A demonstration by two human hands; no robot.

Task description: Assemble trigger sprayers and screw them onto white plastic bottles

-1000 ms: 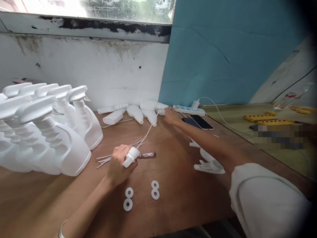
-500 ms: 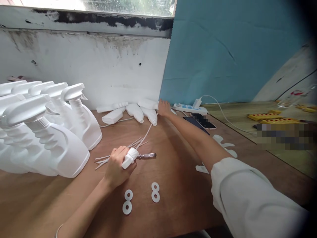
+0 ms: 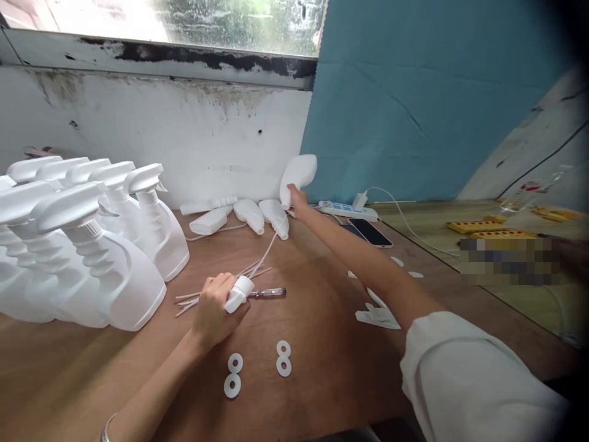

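My left hand (image 3: 217, 310) is closed around a white spray trigger head (image 3: 240, 293), whose thin dip tube points up and away toward the wall. Under and beside that hand lie several loose white tubes (image 3: 188, 302) and a screwdriver with a clear handle (image 3: 270, 293). At the back, my right hand (image 3: 297, 201) grips a white plastic bottle (image 3: 300, 172) by its neck, tilted with the base up and raised off the table. Several more white bottles (image 3: 248, 215) lie along the wall to its left. White ring washers (image 3: 284, 366) rest on the near part of the table.
Assembled white spray bottles (image 3: 124, 264) stand in rows at the left. A power strip (image 3: 350, 212) with a plugged-in charger and a phone (image 3: 370, 233) lie at the back right. White scraps (image 3: 378, 316) sit beneath my right forearm; yellow pieces (image 3: 478, 227) are farther right.
My right hand has lifted a bottle from the row at the wall, its base now upward. My left hand stays with the trigger head. The view has tilted up slightly.
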